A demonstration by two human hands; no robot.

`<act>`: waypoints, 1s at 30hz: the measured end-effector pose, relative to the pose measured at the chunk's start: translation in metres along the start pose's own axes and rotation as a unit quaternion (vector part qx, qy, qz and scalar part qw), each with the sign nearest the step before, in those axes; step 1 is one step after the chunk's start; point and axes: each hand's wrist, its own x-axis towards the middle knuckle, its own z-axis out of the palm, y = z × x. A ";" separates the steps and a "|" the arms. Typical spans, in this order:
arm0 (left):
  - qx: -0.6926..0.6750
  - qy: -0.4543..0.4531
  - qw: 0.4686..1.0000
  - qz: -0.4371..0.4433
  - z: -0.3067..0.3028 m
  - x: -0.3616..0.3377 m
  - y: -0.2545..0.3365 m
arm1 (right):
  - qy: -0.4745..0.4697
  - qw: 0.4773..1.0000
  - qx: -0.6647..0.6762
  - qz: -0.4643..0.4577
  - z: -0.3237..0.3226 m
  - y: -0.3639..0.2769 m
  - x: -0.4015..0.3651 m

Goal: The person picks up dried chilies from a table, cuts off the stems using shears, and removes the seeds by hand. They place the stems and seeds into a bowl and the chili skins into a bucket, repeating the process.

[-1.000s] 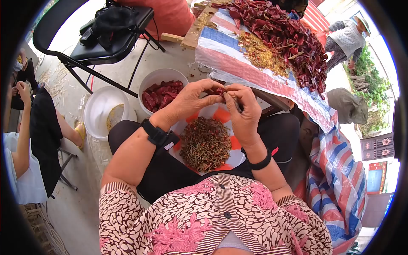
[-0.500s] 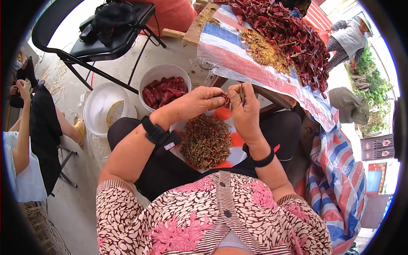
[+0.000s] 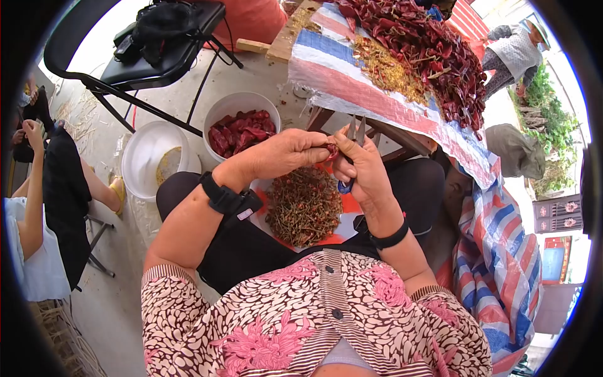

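Observation:
My left hand (image 3: 295, 152) is closed, pinching a dried red chili pepper (image 3: 331, 151) by its edge. In my right hand (image 3: 364, 160) is a pair of scissors (image 3: 357, 130), their blades pointing up and slightly apart, with a blue handle showing below the fingers. The thumb and fingers of that hand are beside the pepper and seem to touch it. Below both hands, a heap of cut chili stems (image 3: 303, 210) fills a red-and-white container on my lap. A white bucket (image 3: 213, 108) holding red chili pods (image 3: 244, 133) stands past my left forearm.
On the table, a striped tarp (image 3: 352, 85) bears a pile of dried chilies (image 3: 433, 63) and yellow seeds (image 3: 389, 69). A white tub (image 3: 138, 160) stands left, near a black folding chair (image 3: 147, 69). One person (image 3: 31, 232) sits at left; another (image 3: 512, 53) is far right.
My right hand has turned, so the scissors' blades now show more plainly and spread apart, and the blue handle has come into view. My left hand stays at the pepper.

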 end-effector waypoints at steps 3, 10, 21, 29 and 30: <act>0.020 -0.004 1.000 0.022 -0.001 -0.002 0.002 | -0.018 0.998 0.050 0.034 -0.006 0.004 0.003; 0.003 0.018 0.999 0.040 0.002 -0.004 0.000 | -0.074 0.977 0.166 0.110 -0.013 0.008 0.007; 0.030 0.083 0.994 -0.068 -0.004 0.004 -0.017 | 0.034 0.941 -0.247 -0.227 0.011 0.008 0.000; 0.018 0.128 0.988 -0.085 0.008 0.008 -0.029 | 0.056 0.845 -0.425 -0.320 -0.001 0.027 0.024; -0.005 0.109 0.991 -0.074 0.009 0.008 -0.030 | 0.040 0.897 -0.356 -0.258 0.000 0.026 0.024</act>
